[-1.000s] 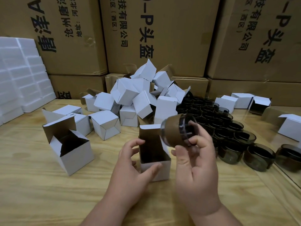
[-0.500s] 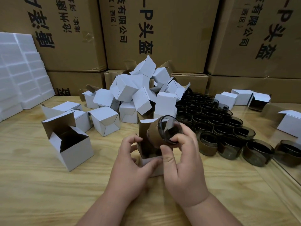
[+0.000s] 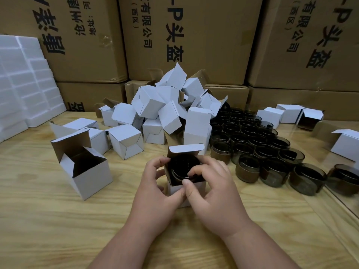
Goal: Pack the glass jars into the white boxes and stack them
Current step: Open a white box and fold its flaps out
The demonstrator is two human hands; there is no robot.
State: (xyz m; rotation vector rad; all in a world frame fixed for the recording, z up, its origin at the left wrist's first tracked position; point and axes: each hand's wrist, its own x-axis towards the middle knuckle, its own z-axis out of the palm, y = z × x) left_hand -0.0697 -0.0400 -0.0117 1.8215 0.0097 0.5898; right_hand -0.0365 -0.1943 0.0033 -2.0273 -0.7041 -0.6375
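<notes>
The glass jar [image 3: 183, 168] that was held tipped above the carton a moment ago now sits down inside the open white box [image 3: 185, 186], mouth up, its rim just below the box's top edge. The right hand [image 3: 215, 193] has come down with it; its fingers [image 3: 208, 166] curl over the jar's rim at about 3 o'clock, the thumb pressed against the box's front wall. The left hand [image 3: 155, 189] grips the box from 9 o'clock, fingers hooked over its edge. The lid flap stands upright at 12 o'clock. On the desk [image 3: 38, 220], another open box [image 3: 87, 169] stands at 9 o'clock, a heap of white boxes [image 3: 165, 111] at 12, and rows of empty jars [image 3: 258, 144] at 2 o'clock.
</notes>
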